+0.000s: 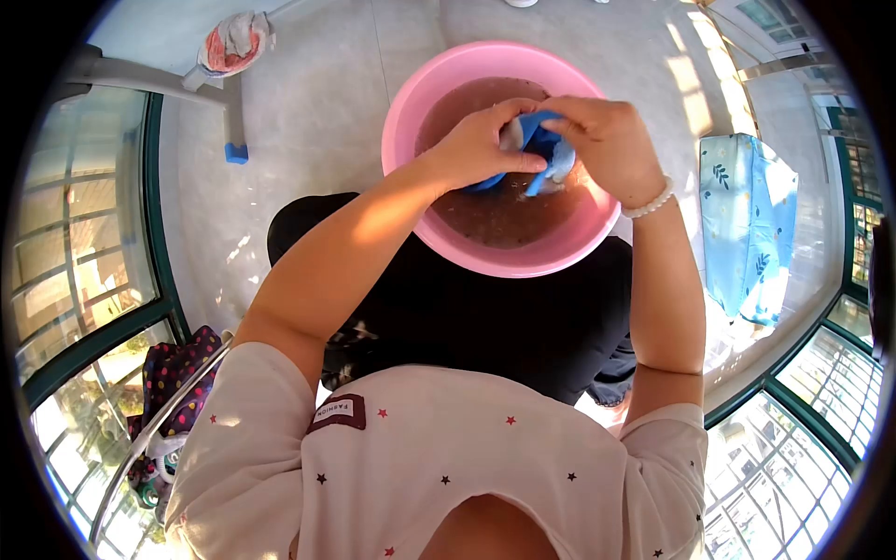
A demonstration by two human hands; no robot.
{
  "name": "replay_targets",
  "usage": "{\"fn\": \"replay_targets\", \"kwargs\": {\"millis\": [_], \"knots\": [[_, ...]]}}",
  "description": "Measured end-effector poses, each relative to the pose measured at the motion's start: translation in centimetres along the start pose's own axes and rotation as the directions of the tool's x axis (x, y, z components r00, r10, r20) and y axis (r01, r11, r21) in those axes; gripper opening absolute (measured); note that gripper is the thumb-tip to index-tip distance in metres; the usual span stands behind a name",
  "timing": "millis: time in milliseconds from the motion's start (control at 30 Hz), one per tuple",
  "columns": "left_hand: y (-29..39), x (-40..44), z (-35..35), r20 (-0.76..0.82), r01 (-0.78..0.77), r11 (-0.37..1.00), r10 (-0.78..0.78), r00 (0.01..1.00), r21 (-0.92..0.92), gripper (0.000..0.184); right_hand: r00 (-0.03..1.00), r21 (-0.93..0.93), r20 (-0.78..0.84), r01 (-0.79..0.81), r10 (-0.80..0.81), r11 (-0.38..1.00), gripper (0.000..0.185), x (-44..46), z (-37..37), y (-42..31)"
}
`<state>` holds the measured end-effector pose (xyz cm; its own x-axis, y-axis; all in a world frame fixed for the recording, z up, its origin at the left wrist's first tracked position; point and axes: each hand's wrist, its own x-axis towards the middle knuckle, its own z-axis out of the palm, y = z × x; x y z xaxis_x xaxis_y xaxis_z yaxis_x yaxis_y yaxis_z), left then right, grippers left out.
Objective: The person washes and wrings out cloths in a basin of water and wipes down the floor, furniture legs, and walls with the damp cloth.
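Observation:
A round pink basin (420, 89) holds murky brownish water. Over the water, both my hands grip a wet blue cloth (541, 140) with lighter, whitish-blue parts. My left hand (481, 145) comes in from the left, its thumb and fingers pressed on the cloth's left side. From the right, my right hand (611, 145), with a white bead bracelet at the wrist, has its fingers bent over the cloth's upper right side. The lower part of the cloth hangs close to the water.
A light blue patterned covered box (747, 224) stands on the floor at the right. At the upper left, a red and grey cloth (233, 44) hangs on a grey frame with a blue-capped foot (236, 153). A dotted dark cloth (182, 378) is at the lower left.

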<state>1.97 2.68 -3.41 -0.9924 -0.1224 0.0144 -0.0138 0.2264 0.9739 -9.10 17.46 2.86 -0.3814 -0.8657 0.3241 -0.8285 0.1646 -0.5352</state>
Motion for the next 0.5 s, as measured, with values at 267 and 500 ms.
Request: {"fn": "replay_targets", "kwargs": {"millis": [267,500], "knots": [[0.2,1.3,0.2,-0.028,0.001,0.998,-0.003,1.000,-0.068,0.069,0.760,0.747,-0.410,-0.037,0.504,0.663,0.019,1.7,-7.0,-5.1],[1.3,1.1,1.3,-0.280,0.157,0.965,-0.213,0.936,-0.209,0.063,0.347,0.944,0.165,-0.326,0.923,-0.046,0.031,-5.8,3.1,6.4]]}}
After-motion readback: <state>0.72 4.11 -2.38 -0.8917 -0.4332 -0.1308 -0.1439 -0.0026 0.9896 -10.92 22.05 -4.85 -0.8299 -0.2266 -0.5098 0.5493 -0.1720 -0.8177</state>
